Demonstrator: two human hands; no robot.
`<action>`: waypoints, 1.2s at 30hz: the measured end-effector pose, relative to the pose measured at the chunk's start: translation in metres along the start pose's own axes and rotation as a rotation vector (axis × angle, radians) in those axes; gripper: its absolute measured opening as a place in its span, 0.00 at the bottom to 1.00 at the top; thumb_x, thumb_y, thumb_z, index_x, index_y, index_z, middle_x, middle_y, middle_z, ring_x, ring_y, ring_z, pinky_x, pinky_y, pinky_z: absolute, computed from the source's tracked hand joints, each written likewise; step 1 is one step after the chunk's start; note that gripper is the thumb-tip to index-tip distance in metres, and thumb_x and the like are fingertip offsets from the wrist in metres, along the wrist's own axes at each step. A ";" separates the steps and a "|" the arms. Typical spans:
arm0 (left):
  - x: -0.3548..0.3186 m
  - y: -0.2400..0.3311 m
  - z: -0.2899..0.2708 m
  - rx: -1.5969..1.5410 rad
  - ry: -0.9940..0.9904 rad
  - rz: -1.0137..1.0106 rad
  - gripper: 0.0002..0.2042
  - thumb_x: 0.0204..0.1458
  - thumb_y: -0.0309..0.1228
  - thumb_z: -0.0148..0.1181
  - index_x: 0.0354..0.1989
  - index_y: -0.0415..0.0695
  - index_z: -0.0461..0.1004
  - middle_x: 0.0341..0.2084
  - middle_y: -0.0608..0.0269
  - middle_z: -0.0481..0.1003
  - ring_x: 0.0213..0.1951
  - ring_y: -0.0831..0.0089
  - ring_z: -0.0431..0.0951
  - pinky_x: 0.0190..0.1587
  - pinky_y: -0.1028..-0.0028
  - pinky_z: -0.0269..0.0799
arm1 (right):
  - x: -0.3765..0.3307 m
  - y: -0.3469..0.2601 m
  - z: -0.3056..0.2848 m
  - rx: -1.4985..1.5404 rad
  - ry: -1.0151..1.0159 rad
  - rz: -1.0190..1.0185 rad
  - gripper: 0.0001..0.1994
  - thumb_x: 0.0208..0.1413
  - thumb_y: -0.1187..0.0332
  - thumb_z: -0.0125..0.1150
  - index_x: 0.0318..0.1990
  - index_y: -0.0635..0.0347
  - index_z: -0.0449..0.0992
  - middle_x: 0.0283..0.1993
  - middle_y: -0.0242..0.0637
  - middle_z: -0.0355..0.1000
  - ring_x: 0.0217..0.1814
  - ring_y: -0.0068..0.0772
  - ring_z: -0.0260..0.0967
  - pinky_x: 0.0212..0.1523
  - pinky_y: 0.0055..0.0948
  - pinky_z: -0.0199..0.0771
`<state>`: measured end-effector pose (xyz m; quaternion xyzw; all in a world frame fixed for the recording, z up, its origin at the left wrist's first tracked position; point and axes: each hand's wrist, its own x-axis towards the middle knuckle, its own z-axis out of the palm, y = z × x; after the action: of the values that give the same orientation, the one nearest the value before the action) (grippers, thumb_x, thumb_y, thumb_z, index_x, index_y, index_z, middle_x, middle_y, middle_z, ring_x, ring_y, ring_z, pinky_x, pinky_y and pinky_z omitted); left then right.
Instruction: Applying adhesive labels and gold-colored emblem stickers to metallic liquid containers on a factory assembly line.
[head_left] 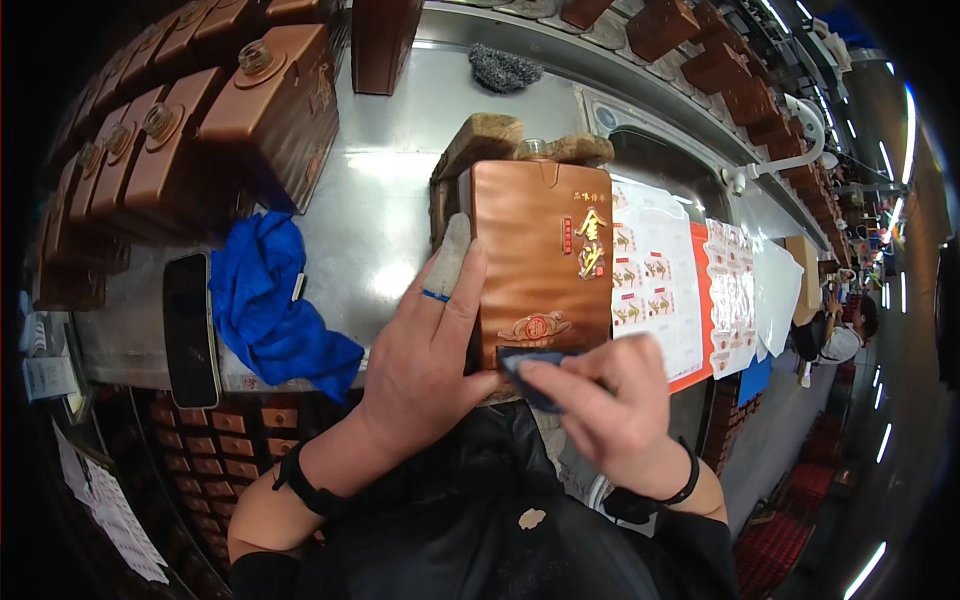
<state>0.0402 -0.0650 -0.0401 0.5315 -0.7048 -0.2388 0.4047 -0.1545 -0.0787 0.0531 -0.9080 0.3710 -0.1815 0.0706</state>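
A copper-brown rectangular bottle (535,260) lies in front of me, its clear glass neck (535,149) pointing away between the worn blocks of a holder (482,140). Gold lettering, small red labels and a raised emblem decorate its upper face. My left hand (425,345) grips its left side, fingers along the edge and thumb at the near end; one finger wears a grey cover and a blue band. Between thumb and fingers, my right hand (610,400) pinches a small dark blue flat piece (535,375) against the bottle's near end, by the emblem. Whether that piece is cloth or a scraper I cannot tell.
Several similar bottles (270,115) stand at the left. A blue cloth (270,300) and a black phone (191,330) lie on the metal table. A dark scouring pad (505,69) is at the back. Sticker sheets (645,280) and a white curved lamp arm (800,145) are to the right.
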 end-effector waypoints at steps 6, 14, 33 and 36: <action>0.000 -0.002 0.005 0.040 0.029 0.023 0.56 0.31 0.29 0.78 0.74 0.37 0.53 0.61 0.37 0.67 0.61 0.41 0.71 0.59 0.56 0.72 | 0.000 0.004 -0.003 0.142 -0.098 0.025 0.20 0.41 0.70 0.71 0.47 0.54 0.83 0.30 0.29 0.65 0.33 0.34 0.62 0.32 0.34 0.57; -0.001 -0.005 0.005 0.063 0.035 0.058 0.56 0.33 0.31 0.79 0.75 0.37 0.51 0.62 0.38 0.67 0.59 0.40 0.72 0.57 0.56 0.73 | 0.008 -0.005 0.009 0.241 -0.032 0.079 0.17 0.45 0.70 0.73 0.45 0.59 0.81 0.28 0.34 0.68 0.29 0.37 0.66 0.32 0.36 0.64; -0.001 -0.005 0.003 -0.007 0.010 0.019 0.54 0.34 0.28 0.78 0.74 0.37 0.54 0.67 0.37 0.62 0.63 0.42 0.69 0.64 0.57 0.70 | 0.006 -0.002 0.024 0.136 0.142 0.463 0.14 0.57 0.70 0.67 0.47 0.64 0.71 0.30 0.46 0.76 0.22 0.49 0.76 0.23 0.43 0.73; -0.001 -0.001 0.006 0.002 0.040 0.025 0.53 0.35 0.29 0.77 0.73 0.35 0.54 0.69 0.36 0.58 0.64 0.42 0.68 0.64 0.57 0.69 | 0.008 -0.009 0.027 0.080 0.142 0.394 0.15 0.57 0.70 0.68 0.46 0.65 0.71 0.29 0.46 0.75 0.22 0.48 0.75 0.22 0.41 0.73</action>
<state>0.0360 -0.0647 -0.0441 0.5277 -0.7033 -0.2226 0.4211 -0.1334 -0.0780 0.0323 -0.7994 0.5378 -0.2421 0.1143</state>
